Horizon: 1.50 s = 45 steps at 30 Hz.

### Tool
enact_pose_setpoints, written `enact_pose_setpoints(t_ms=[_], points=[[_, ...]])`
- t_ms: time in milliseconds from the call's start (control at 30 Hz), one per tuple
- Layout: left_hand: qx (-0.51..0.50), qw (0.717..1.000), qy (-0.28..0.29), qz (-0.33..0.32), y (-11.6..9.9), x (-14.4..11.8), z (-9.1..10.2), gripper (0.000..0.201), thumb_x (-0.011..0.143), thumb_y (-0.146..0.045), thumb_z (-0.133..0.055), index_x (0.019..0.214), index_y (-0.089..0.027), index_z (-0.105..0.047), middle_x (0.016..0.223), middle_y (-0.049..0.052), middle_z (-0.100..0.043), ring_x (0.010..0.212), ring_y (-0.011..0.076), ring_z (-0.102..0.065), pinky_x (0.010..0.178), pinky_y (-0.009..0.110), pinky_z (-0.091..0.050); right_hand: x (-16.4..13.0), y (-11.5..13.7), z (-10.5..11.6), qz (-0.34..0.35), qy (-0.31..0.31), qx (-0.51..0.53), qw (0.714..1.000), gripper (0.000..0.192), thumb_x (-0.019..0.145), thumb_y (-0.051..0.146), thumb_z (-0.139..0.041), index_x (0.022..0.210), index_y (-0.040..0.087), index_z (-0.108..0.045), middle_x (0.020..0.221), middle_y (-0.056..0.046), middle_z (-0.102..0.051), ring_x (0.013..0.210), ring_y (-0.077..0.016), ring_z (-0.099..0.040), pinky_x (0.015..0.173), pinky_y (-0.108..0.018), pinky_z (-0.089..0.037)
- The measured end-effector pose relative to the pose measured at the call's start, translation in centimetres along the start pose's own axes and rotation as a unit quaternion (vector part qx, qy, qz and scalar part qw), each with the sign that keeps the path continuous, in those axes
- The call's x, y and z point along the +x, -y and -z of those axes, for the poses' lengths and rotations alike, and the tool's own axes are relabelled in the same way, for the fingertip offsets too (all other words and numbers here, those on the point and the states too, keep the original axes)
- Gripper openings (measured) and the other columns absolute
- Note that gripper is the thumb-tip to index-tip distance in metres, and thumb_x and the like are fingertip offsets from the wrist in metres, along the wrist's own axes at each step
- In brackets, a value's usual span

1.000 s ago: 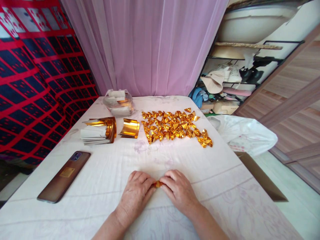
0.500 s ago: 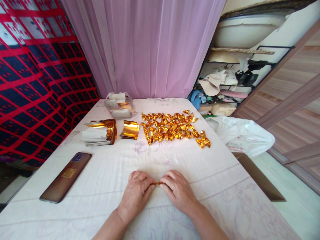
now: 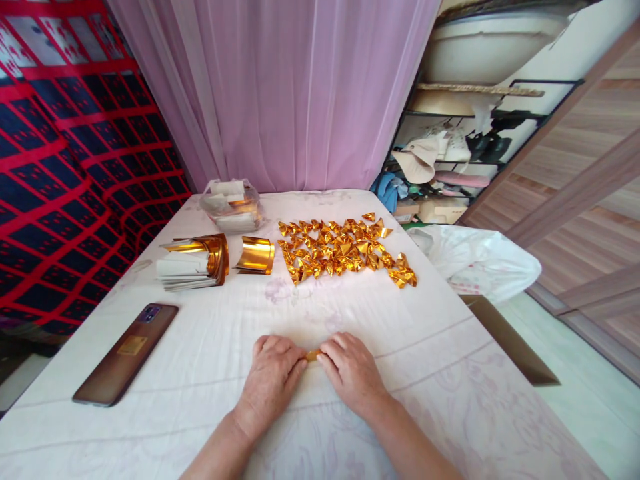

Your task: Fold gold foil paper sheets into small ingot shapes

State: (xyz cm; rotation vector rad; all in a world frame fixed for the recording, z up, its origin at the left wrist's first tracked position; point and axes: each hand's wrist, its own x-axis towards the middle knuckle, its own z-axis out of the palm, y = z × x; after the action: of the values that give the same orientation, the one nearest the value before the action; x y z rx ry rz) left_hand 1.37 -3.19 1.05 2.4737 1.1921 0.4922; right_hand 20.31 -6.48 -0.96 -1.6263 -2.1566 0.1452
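Behind the table [image 3: 450,400], curtain [image 3: 280,93] and patterned cloth [image 3: 65,167] both run off the top edge. Shelf [image 3: 460,153] at right is cluttered, contents hard to sort out. White bag [image 3: 480,263] hangs past the table's right edge, partly off it. Dark board [image 3: 510,340] beside the table, too unclear to identify. Phone [image 3: 126,353] lies face down near the left edge. Clear tub [image 3: 231,205] at the far end holds paper, details blurry.

Both forearms enter from the bottom, cut off by the frame. Left hand [image 3: 273,377] and right hand [image 3: 350,370] rest palm down on the cloth near the front centre, fingers curled inward, tips meeting. Between those tips sits a foil piece [image 3: 313,355], pinched from both sides; only a small gold sliver shows, the rest hidden under the fingers, so its fold shape cannot be told. Both hands are nearly closed around it.

Foil looks shiny, orange-gold, thin. Same colour as the pile [image 3: 345,250] of small folded pieces spread across the far middle of the table, well apart from the hands. Sheet stack [image 3: 193,263] with white backs and curled gold ends sits left of that pile, one loose curved sheet [image 3: 256,255] just beside it.
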Motion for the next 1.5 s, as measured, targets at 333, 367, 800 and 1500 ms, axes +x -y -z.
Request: enact_pose_setpoints(t_ms=[333,367,800,1500], points=[[0.008,1.000,0.005,0.017,-0.1,-0.1,-0.1,0.021,0.095,-0.024,-0.047,0.085,-0.023,-0.066,0.081,0.002,-0.064,0.087,0.0210,-0.056,0.094,0.048,-0.033,0.0,-0.3,-0.8,-0.016,-0.046,0.053,0.997,0.012,0.092,0.021,-0.053,0.081,0.021,-0.054,0.075,0.000,-0.060,0.074,-0.0167,-0.055,0.071,-0.029,-0.036],[0.009,1.000,0.005,0.019,-0.1,-0.1,-0.1,0.021,0.095,-0.024,-0.047,0.085,-0.023,-0.066,0.081,0.001,-0.064,0.087,0.0210,-0.057,0.094,0.049,-0.032,0.0,-0.3,-0.9,-0.016,-0.048,0.053,0.997,0.013,0.092,0.021,-0.053,0.080,0.021,-0.054,0.075,0.000,-0.060,0.074,-0.0166,-0.055,0.071,-0.028,-0.036],[0.042,0.997,-0.013,0.068,-0.7,-0.1,-0.4,0.011,0.092,-0.021,-0.052,0.097,-0.022,-0.062,0.092,0.001,-0.071,0.093,0.0228,-0.062,0.102,0.053,-0.027,0.2,-0.3,-1.1,-0.013,-0.077,0.047,0.996,0.019,0.094,0.025,-0.054,0.076,0.021,-0.058,0.072,0.000,-0.061,0.072,-0.0162,-0.056,0.069,-0.027,-0.035],[0.057,0.992,-0.009,0.108,-0.9,0.0,-0.1,0.011,0.092,-0.024,-0.055,0.099,-0.021,-0.063,0.092,0.002,-0.072,0.094,0.0237,-0.062,0.099,0.050,-0.030,0.2,-0.2,-1.3,-0.044,-0.084,0.051,0.994,0.013,0.090,0.021,-0.057,0.077,0.021,-0.054,0.072,0.001,-0.060,0.071,-0.0160,-0.056,0.068,-0.028,-0.034]])
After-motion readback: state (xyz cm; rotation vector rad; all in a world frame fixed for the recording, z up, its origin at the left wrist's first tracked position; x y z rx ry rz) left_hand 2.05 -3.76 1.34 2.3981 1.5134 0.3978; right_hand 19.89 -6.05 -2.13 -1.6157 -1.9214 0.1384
